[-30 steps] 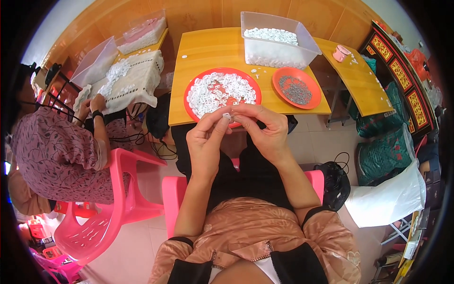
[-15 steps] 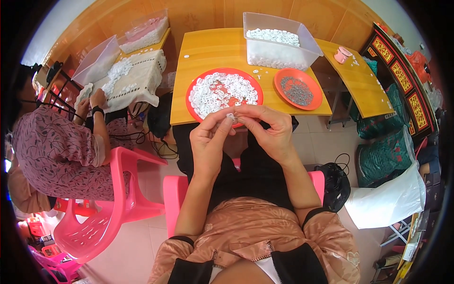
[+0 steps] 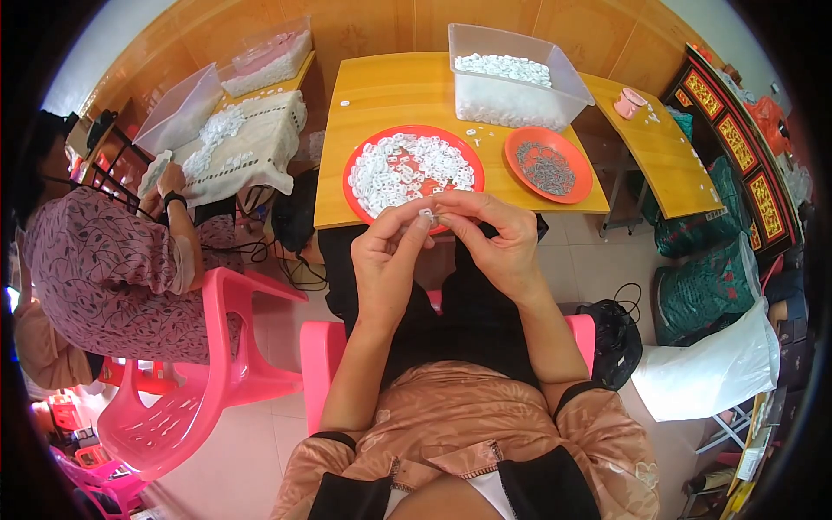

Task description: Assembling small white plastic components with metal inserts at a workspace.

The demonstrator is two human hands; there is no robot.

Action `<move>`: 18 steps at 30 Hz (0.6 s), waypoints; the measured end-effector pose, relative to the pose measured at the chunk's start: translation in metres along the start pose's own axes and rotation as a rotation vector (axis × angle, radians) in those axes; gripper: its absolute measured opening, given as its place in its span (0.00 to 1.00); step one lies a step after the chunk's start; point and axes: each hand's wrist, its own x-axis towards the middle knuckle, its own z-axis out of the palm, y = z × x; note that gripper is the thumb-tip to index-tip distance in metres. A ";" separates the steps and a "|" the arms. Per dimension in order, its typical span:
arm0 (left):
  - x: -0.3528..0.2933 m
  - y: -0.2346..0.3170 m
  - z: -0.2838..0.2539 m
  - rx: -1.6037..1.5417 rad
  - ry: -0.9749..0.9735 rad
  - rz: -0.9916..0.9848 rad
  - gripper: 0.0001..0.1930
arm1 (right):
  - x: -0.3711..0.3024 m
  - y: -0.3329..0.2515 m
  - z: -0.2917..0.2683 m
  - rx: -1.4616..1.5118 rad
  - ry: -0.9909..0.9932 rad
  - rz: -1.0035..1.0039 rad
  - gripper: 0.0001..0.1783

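Note:
Just above my lap, near the table's front edge, my left hand [image 3: 384,260] pinches a small white plastic piece [image 3: 426,214] between thumb and fingers. My right hand [image 3: 501,243] is closed at the right side of that piece, its thumb and forefinger pressed together; whatever is between those fingertips is too small to make out. Right behind my hands a red plate [image 3: 477,156] holds many similar white pieces with small openings. To its right, an orange-red plate [image 3: 579,165] carries a heap of small grey metal parts.
A clear plastic bin [image 3: 568,87] full of white pieces stands on the yellow table [image 3: 381,87]. A pink cup [image 3: 629,102] sits on the side table. At left, a co-worker [image 3: 121,269] handles white pieces over a cloth. A pink chair [image 3: 217,373] stands between us.
My hands stay pinched together around the white piece, almost unmoved. The whole view has shifted very slightly. The co-worker's hand has moved a little up and left.

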 end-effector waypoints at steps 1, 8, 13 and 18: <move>0.000 0.000 0.000 -0.003 0.002 -0.002 0.11 | 0.000 0.000 0.001 0.003 0.025 -0.020 0.11; -0.001 -0.003 -0.001 0.021 0.000 0.022 0.11 | -0.001 0.000 0.000 -0.035 0.034 -0.057 0.11; -0.001 -0.006 -0.001 0.041 0.002 0.047 0.11 | -0.003 0.004 0.001 -0.067 0.043 -0.071 0.12; -0.001 -0.007 0.000 0.120 -0.008 0.102 0.11 | -0.004 0.004 0.002 -0.019 0.042 -0.007 0.13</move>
